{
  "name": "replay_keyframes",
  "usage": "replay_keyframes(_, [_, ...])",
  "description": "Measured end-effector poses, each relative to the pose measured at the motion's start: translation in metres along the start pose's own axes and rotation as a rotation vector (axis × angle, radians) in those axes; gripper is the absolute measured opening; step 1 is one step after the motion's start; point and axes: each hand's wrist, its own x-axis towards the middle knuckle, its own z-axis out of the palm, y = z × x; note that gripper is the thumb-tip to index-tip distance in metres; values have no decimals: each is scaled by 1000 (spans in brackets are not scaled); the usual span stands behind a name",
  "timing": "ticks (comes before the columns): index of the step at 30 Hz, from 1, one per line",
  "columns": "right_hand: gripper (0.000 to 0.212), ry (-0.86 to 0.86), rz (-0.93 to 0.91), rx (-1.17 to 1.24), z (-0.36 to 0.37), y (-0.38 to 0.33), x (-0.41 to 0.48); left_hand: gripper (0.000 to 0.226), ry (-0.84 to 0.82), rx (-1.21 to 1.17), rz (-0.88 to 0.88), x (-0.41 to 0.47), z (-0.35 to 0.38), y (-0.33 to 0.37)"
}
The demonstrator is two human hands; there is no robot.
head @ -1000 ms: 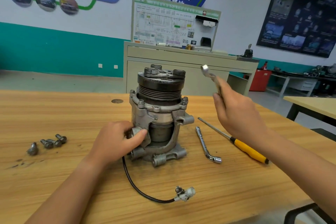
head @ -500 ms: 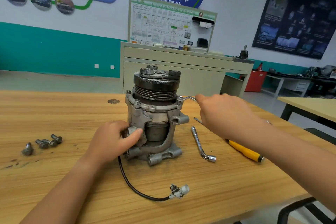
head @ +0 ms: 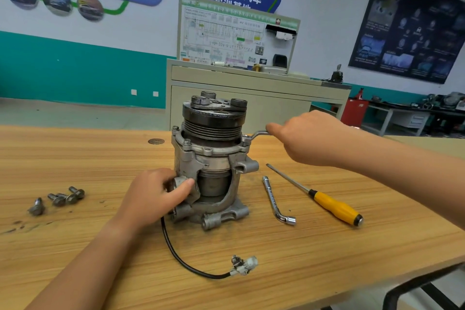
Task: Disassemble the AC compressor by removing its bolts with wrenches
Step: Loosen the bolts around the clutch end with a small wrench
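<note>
The AC compressor (head: pixel 214 158) stands upright on the wooden table (head: pixel 75 153), black pulley on top. My left hand (head: pixel 156 194) grips its lower left side, thumb across a lug. My right hand (head: pixel 309 138) holds a silver wrench (head: pixel 256 134) whose ring end sits on a bolt (head: pixel 246 138) at the flange's right edge. Other bolts (head: pixel 187 143) remain on the flange's left side. Several loose bolts (head: pixel 60 199) lie on the table to the left.
An L-shaped socket wrench (head: pixel 275 200) and a yellow-handled screwdriver (head: pixel 327 200) lie right of the compressor. Its black cable with a white connector (head: pixel 245 265) trails toward the front edge. A beige cabinet (head: pixel 251 88) stands behind the table.
My right hand came down from the air with the wrench and set its end on the right flange bolt. My left hand stayed on the compressor.
</note>
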Motion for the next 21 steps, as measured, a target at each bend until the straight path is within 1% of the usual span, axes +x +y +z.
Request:
replay_keyframes(3, [39, 13, 27, 15, 9, 2, 16, 62, 15, -62, -27, -2, 2, 0])
replay_keyframes(6, [38, 57, 52, 90, 20, -4, 40, 64, 21, -89, -45, -2, 3, 1])
replay_keyframes(10, [49, 212, 70, 178, 43, -19, 69, 66, 13, -84, -45, -1, 2, 1])
replay_keyframes(11, [49, 251, 72, 188, 47, -20, 72, 66, 8, -80, -42, -1, 2, 1])
replay_keyframes(14, [38, 308, 123, 250, 54, -16, 64, 65, 7, -68, -33, -1, 1, 2])
replay_keyframes(16, [34, 377, 203, 378, 54, -12, 48, 65, 12, -63, -26, -1, 1, 2])
replay_keyframes(18, [35, 451, 267, 513, 50, -12, 30, 65, 17, -55, -19, -1, 0, 2])
replay_keyframes(21, [36, 474, 236, 544, 40, -16, 4, 65, 28, -54, -16, -1, 1, 3])
